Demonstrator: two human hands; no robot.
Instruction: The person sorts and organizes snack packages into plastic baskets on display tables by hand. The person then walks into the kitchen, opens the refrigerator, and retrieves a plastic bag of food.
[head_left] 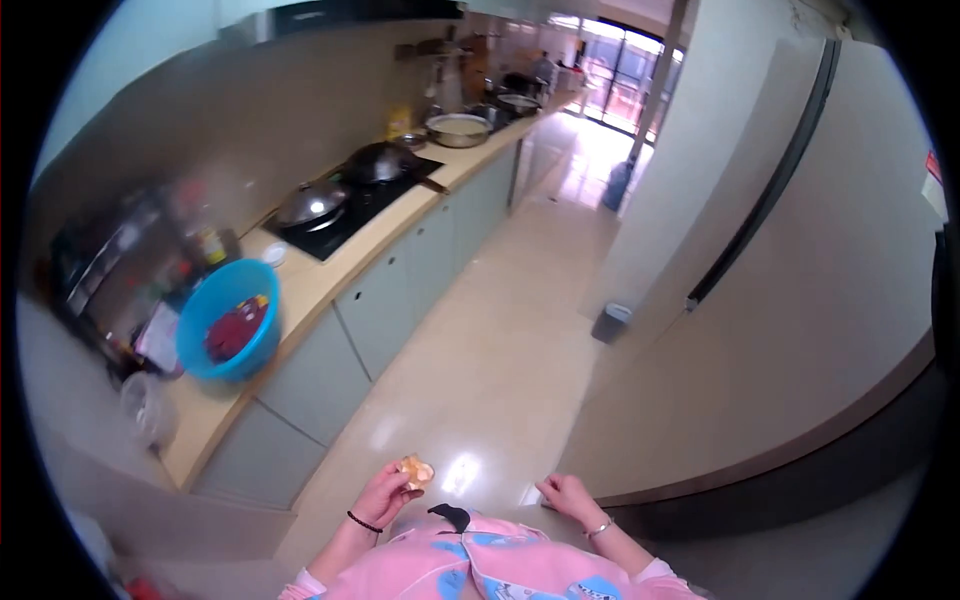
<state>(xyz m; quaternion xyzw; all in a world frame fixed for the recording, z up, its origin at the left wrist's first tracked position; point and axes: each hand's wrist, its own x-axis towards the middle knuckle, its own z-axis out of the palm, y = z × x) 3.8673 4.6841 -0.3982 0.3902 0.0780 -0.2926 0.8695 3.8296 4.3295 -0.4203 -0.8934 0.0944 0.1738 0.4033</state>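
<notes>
At the bottom centre, my left hand (388, 492) pinches a small orange-brown and whitish piece (416, 471), perhaps food, and wears a dark beaded bracelet. To the right, my right hand (570, 497) has its fingers curled together, with a bracelet at the wrist; whatever it may hold is too small to make out. Both hands are in front of my body, above the floor, and touch neither the counter nor each other.
Along the left runs a counter (310, 300) with a blue basin (262, 345) holding dark red items, a stove (330, 238) with a lidded pan (311, 203) and a wok (380, 162). A large fridge-like door (790, 290) stands at right; a small bin (611, 323) is beyond.
</notes>
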